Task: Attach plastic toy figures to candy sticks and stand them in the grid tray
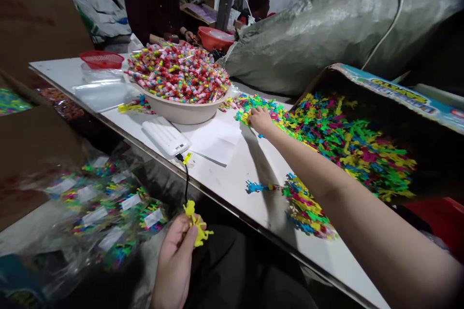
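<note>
My left hand [177, 253] pinches a small yellow plastic figure [198, 231] between thumb and fingers, just off the table's front edge. Across the white table my right hand [259, 120] reaches into a pile of small plastic figures [281, 115] in green, blue, yellow and pink. Its fingers are curled down at the pile, and what they grip is hidden. Under my right forearm lies a smaller heap of figures [308, 207], with a blue figure [255, 187] at its left end. A wide basin [181, 112] heaped with wrapped candy-like tubes [179, 72] stands left of my right hand.
An opened cardboard box [384, 91] spills figures from the right. A white device [166, 136] with a black cable and a paper sheet [217, 142] lie on the table [232, 188]. Filled clear bags [108, 212] sit lower left. Behind are a red basket [101, 60], a large sack [308, 34] and another person [148, 5].
</note>
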`<state>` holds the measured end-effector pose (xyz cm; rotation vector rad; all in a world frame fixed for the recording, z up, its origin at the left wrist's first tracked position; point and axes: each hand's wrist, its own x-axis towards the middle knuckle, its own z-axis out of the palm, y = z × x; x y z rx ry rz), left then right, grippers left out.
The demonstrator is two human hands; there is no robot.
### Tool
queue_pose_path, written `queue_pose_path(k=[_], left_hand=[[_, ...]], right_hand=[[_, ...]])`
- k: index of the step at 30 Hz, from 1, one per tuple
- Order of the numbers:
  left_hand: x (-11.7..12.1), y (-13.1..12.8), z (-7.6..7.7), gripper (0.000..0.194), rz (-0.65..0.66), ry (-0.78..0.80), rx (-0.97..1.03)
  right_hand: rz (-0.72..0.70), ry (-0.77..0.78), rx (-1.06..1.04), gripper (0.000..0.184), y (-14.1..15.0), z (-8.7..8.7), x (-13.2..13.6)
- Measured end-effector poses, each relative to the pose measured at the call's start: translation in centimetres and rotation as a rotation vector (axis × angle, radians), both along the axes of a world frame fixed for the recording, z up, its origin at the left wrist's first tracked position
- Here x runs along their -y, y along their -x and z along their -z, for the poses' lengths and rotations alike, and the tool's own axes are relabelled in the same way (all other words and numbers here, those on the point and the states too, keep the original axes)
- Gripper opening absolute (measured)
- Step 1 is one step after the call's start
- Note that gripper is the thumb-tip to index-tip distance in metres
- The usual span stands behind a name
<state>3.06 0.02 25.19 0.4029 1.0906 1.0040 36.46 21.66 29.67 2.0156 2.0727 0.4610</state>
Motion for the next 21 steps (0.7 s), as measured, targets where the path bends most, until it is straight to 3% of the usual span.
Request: queue_pose_path(k=[6, 10, 15, 18, 21], left_hand=[[1.1, 0.5, -1.5, 0.056, 0.067, -0.034, 0.023], [2.5, 0.9, -2.7, 0.055, 0.003, -0.065, 0.013], [4.1, 1.2, -4.1, 0.05, -0.099, -0.099, 0.025], [4.7, 1.0, -4.8, 0.048, -0.076, -0.141, 0.043], [5.8, 0.5, -5.8, 0.043, 0.008, -0.216, 0.059]], right_hand=[[0.0, -0.01, -0.061, 0.029, 0.5, -0.2, 0.8], [0.04, -0.076, -0.165, 0.026, 1.6, -0.5, 1.7], [0.19, -0.265, -0.42, 0.019, 2.9, -3.0, 3.1], [0.303, -0.375, -0.678, 0.026, 4.3, -5.2, 5.9], [0.276, -0.427, -1.042, 0.03, 7.0, -6.4, 12.0]])
